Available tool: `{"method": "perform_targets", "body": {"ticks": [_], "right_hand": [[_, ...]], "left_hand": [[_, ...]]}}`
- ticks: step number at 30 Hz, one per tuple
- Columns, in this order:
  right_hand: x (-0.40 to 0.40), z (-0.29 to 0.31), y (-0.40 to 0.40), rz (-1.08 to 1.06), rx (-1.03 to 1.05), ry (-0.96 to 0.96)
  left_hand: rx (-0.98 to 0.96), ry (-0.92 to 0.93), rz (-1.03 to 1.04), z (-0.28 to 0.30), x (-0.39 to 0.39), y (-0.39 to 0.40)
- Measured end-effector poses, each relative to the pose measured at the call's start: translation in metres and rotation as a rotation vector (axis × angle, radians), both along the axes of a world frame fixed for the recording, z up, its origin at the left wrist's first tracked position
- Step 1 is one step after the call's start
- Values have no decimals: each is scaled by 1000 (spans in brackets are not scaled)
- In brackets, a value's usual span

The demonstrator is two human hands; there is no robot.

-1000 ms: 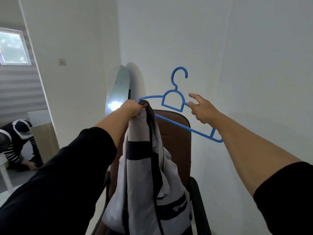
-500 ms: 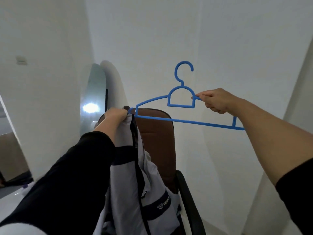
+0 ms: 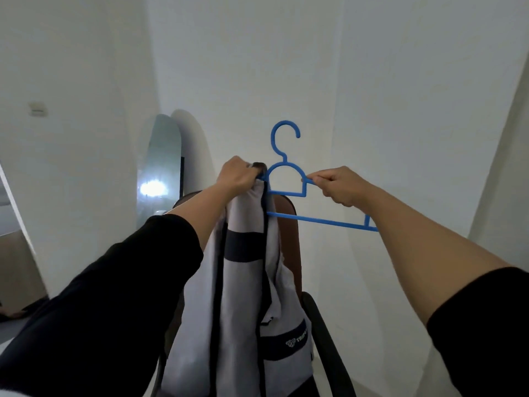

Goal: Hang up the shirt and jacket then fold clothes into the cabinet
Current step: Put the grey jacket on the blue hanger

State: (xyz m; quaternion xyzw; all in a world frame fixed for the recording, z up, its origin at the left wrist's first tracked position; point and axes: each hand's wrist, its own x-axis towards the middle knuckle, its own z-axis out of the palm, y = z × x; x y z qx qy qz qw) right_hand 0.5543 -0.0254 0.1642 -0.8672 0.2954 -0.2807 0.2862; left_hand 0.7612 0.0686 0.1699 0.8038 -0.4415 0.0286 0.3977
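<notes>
Jacket (image 3: 246, 282), grey w/ dark bands, is held up in front of a brown chair (image 3: 289, 239); collar is bunched in the left hand (image 3: 239, 177), fingers clamped round fabric at the blue hanger (image 3: 289, 179)'s left shoulder. Hanger's right shoulder is pinched by the right hand (image 3: 340, 184). Hook is pointed up, free of any rail. Hands are kept apart, approx. level. Mirror (image 3: 161, 170) is leaned on wall at left.

One blue hanger (image 3: 289, 179), one grey-and-navy jacket (image 3: 246, 282), two hands: left hand (image 3: 237, 176), right hand (image 3: 340, 186). One brown chair (image 3: 289, 247). One mirror (image 3: 161, 167), one wall switch (image 3: 37, 109).
</notes>
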Motion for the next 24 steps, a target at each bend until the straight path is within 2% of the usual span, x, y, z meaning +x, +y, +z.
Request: {"method": "perform_targets", "body": {"ticks": [3, 7, 11, 15, 18, 20, 21, 24], "right_hand": [[14, -6, 8, 26, 68, -101], [28, -9, 16, 69, 232, -386], [38, -10, 26, 71, 342, -596], [46, -17, 30, 138, 482, -665], [48, -24, 29, 268, 660, -675], [46, -29, 25, 265, 761, -628], [44, -31, 22, 225, 761, -545], [37, -46, 13, 167, 644, -138]], "left_hand": [[-77, 23, -53, 21, -18, -3], [-180, -27, -171, 47, -28, -1], [-7, -203, -300, 68, -38, 1], [115, -389, -192, 78, -36, -7], [129, -432, -161, 75, -33, -9], [136, -423, -208, 71, -33, -8], [134, -427, -223, 69, -34, -7], [133, -428, -266, 66, -35, -5]]}}
